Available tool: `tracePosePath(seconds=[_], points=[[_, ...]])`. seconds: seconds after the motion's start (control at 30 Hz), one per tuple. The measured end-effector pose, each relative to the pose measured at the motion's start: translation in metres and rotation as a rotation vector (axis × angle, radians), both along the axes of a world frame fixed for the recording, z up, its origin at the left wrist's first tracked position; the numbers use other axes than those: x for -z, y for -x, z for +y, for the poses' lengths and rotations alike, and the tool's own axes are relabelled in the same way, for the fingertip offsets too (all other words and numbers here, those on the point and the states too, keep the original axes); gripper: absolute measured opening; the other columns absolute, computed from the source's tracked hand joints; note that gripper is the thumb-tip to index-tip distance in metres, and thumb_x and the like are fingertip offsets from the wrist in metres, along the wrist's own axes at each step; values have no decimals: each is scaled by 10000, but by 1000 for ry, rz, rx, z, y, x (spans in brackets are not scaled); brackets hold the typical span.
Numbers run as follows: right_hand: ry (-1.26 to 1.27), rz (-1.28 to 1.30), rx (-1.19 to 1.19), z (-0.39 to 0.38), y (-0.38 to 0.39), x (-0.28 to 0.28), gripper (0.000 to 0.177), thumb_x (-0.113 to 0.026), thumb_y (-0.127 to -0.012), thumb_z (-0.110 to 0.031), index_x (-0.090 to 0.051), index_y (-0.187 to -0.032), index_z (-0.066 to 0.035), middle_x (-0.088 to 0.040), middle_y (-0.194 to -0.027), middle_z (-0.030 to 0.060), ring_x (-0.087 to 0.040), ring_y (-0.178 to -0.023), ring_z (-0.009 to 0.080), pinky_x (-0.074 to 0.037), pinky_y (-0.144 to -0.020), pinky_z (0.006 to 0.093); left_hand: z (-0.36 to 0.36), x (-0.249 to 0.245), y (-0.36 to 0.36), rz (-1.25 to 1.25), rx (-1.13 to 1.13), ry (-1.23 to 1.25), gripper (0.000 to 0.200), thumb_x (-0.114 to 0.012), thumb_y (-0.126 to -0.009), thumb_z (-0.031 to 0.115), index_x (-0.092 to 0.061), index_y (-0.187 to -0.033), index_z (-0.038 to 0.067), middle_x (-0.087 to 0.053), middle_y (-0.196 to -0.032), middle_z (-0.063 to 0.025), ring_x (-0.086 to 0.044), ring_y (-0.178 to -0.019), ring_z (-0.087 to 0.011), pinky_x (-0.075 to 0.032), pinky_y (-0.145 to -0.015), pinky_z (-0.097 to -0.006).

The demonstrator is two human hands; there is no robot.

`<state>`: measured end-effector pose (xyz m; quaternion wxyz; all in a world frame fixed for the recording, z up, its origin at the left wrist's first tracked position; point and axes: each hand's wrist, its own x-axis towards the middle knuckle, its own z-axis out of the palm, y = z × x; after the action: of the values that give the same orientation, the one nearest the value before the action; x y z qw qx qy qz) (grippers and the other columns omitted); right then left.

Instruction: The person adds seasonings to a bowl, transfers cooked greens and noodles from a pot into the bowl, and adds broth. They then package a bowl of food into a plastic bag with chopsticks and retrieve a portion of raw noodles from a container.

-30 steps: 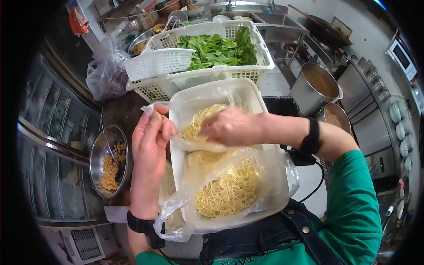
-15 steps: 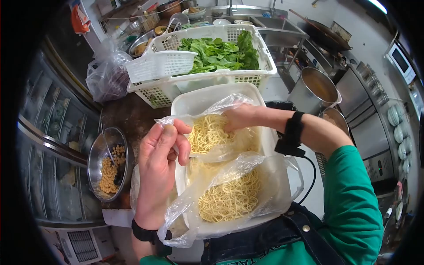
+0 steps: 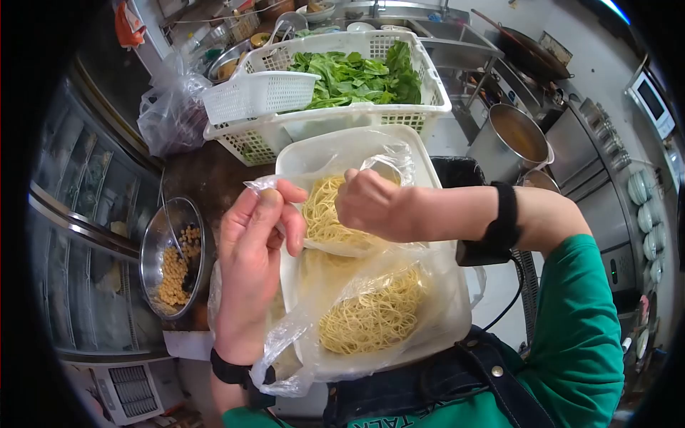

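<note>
My left hand (image 3: 250, 278) pinches the edge of a clear plastic bag (image 3: 285, 353) at the left side of a white tub (image 3: 455, 307). The bag lies open in the tub. Inside are two heaps of thin yellow noodles: the far noodles (image 3: 322, 207) and the near noodles (image 3: 371, 317), with a fold of plastic between them. My right hand (image 3: 378, 207) is above the far heap, its fingers curled closed. A loop of the bag stands up just behind that hand. Whatever its fingers hold, if anything, is hidden from view.
Behind the tub stands a white crate (image 3: 335, 118) of leafy greens (image 3: 357, 82), with a small white basket (image 3: 260, 96) on its rim. A steel bowl of chickpeas (image 3: 173, 278) is at left. A large pot (image 3: 510, 139) stands at right; a black cable (image 3: 510, 307) hangs beside the tub.
My right hand has come up out of the far noodles and moved toward me and slightly left, fingers now curled. My left hand keeps its pinch on the bag, nearly unmoved.
</note>
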<state>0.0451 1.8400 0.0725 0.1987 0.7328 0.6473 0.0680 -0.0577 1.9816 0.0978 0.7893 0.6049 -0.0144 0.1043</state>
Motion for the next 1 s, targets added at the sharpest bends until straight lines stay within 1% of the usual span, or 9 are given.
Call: tracePosePath(seconds=[0.1, 0.17, 0.3, 0.33, 0.43, 0.6, 0.7, 0.9, 1.0], points=[[-2, -44, -80, 6, 5, -19, 132, -559, -650, -126, -522, -718, -20, -471, -623, 14, -487, -697, 187, -414, -530, 279, 2, -1, 3, 29, -18, -6, 250, -422, -901, 218, -560, -868, 12, -474, -559, 5, -420, -500, -46, -311, -499, -177], [-378, -34, -147, 8, 13, -34, 59, -612, -672, -160, -600, -659, -104, -554, -643, -3, -546, -739, 175, -421, -593, 294, 8, 2, 5, 11, -31, -28, 253, -422, -901, 221, -560, -873, 10, -477, -560, 3, -423, -503, -47, -311, -497, -174], [-71, 448, 133, 4, -36, 38, 553, -721, -601, -263, -506, -1060, -43, -540, -922, 98, -507, -912, 297, -406, -775, 420, 10, 2, 3, -8, -16, -17, 267, -420, -903, 230, -563, -882, 6, -487, -561, -3, -428, -499, -49, -311, -488, -172], [-72, 493, 182, -2, -43, 44, 827, -747, -571, -263, -335, -1261, -66, -481, -1065, 138, -467, -996, 328, -374, -848, 423, 8, 3, 4, 6, -13, -2, 267, -420, -904, 228, -562, -882, 3, -485, -558, -4, -428, -496, -51, -314, -486, -175], [-237, 714, 265, -6, -59, 75, 862, -725, -576, -241, -292, -1312, -119, -481, -1077, 135, -479, -1011, 307, -385, -852, 394, 8, 3, 5, -10, -1, 23, 267, -426, -903, 229, -561, -883, 1, -483, -557, -5, -428, -492, -54, -311, -477, -175], [-307, 711, 335, -13, -46, 48, 645, -700, -577, -281, -459, -1160, -145, -524, -974, 125, -562, -861, 288, -471, -713, 382, 14, 5, 4, -25, -13, 19, 267, -427, -903, 237, -559, -880, 6, -470, -545, -1, -420, -483, -56, -306, -466, -172], [-752, 458, 173, -21, -47, -5, 501, -675, -602, -287, -514, -1054, -141, -557, -856, 83, -588, -729, 276, -486, -602, 388, 16, 6, 5, -8, -23, 31, 268, -424, -904, 244, -556, -880, 12, -459, -535, 1, -405, -475, -55, -302, -460, -174], [-692, 544, 212, -27, -43, -21, 459, -661, -626, -268, -535, -1041, -121, -591, -855, 116, -605, -763, 243, -499, -658, 353, 16, 4, 1, -4, -22, 27, 262, -425, -903, 248, -553, -892, 20, -452, -528, 4, -383, -466, -51, -292, -455, -177], [-1015, 825, 217, -24, -44, -56, 461, -663, -627, -219, -540, -1044, -67, -623, -874, 112, -611, -795, 176, -495, -715, 303, 17, 5, 2, 19, -28, 36, 260, -433, -899, 251, -552, -903, 21, -451, -530, 8, -376, -466, -50, -286, -454, -180]])
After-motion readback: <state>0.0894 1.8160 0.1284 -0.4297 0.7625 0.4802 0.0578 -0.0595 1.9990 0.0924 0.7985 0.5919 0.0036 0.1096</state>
